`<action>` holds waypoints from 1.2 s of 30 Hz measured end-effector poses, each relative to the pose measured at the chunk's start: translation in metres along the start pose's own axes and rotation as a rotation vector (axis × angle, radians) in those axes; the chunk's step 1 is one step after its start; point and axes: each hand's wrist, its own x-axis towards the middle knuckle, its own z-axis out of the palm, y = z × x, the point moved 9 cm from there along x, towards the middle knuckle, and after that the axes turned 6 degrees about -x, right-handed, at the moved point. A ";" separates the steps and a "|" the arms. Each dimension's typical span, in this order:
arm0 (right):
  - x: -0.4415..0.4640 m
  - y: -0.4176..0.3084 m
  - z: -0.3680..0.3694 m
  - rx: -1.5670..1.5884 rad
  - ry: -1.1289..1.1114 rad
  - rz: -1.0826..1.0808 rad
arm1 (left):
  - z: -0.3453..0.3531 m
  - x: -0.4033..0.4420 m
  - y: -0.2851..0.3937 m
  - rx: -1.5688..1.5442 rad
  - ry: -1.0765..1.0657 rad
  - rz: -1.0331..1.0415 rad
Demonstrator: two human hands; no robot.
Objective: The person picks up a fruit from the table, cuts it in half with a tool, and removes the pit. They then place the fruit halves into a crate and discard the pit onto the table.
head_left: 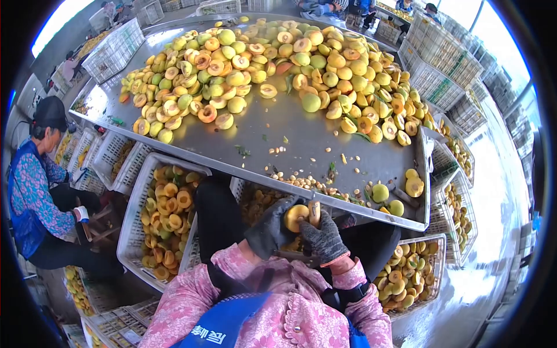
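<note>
My left hand (268, 229), in a dark glove, is closed around a halved yellow peach (295, 218), its cut face with the hollow turned up. Right beside it, my right hand (325, 239), in a grey knitted glove, grips a wooden-handled tool (314, 213); its working end cannot be made out. Both hands are close together above my lap, just in front of the metal table (226, 144). A large heap of halved and whole peaches (232, 75) covers the table's far side. Loose pits (307, 182) lie along its near edge.
A white crate of peach halves (130, 217) stands left of my legs, another crate (442, 261) at right. On the table's right corner lie a few peaches (380, 193) and a dark-handled tool (405, 197). A co-worker (40, 180) sits at left. Stacked crates (444, 52) stand at the right.
</note>
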 end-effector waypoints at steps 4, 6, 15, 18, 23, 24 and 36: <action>-0.017 -0.009 0.007 0.198 -0.085 -0.017 | 0.004 0.001 -0.009 -0.449 0.017 -0.188; -0.029 -0.012 0.010 0.205 -0.109 0.011 | -0.004 0.003 0.006 -0.298 -0.004 -0.141; -0.051 -0.028 0.014 -0.607 -0.048 -0.375 | 0.009 -0.005 -0.040 -0.850 0.069 -0.341; -0.049 -0.024 0.013 -0.525 -0.030 -0.330 | 0.014 -0.009 -0.060 -1.005 0.123 -0.411; -0.045 -0.019 0.013 -0.651 -0.010 -0.383 | 0.010 -0.013 -0.063 -0.835 0.134 -0.300; -0.046 -0.022 0.017 -0.642 -0.001 -0.479 | 0.008 -0.013 -0.055 -0.728 0.129 -0.246; -0.017 0.042 0.042 -0.904 -0.101 -0.578 | 0.006 -0.014 -0.026 -0.574 0.223 -0.207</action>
